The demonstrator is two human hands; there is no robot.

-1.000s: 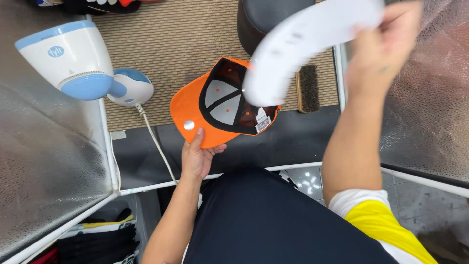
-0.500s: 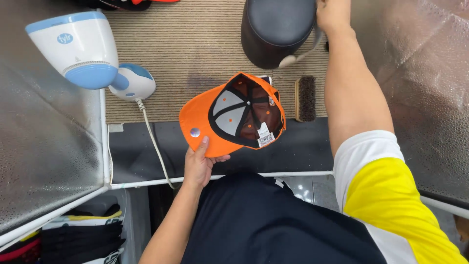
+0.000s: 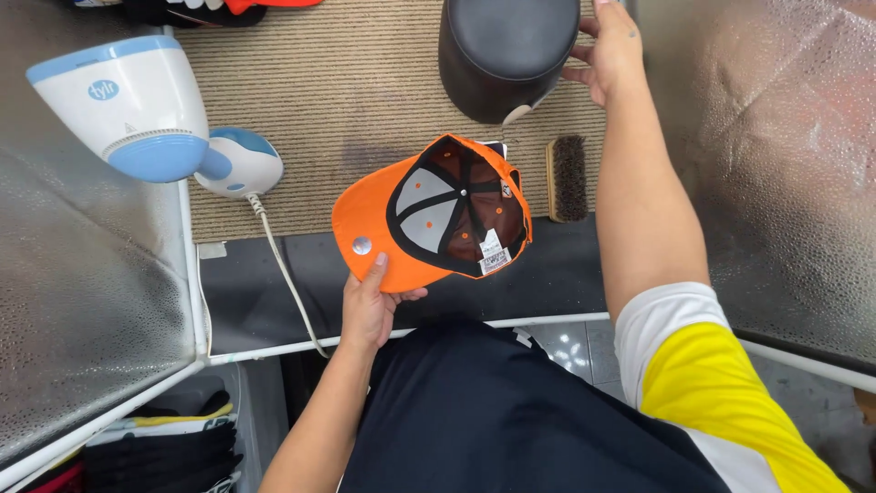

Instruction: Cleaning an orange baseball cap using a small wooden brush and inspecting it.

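The left hand [image 3: 370,306] grips the brim of an orange cap [image 3: 429,212], held upside down near the body over the dark counter. Far right, the right hand [image 3: 610,50] rests with fingers spread against a black dome form [image 3: 506,50]. A brush [image 3: 569,178] lies just right of the cap; a steamer [image 3: 137,105] stands far left.

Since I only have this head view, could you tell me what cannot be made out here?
- Orange baseball cap: its outer front faces down, hidden.
- Right hand: fingertips cut off by the top edge, beside the black domed form.
- Dark clothes bottom left: too shadowed to identify.
- Left hand grips the brim; its palm is hidden.
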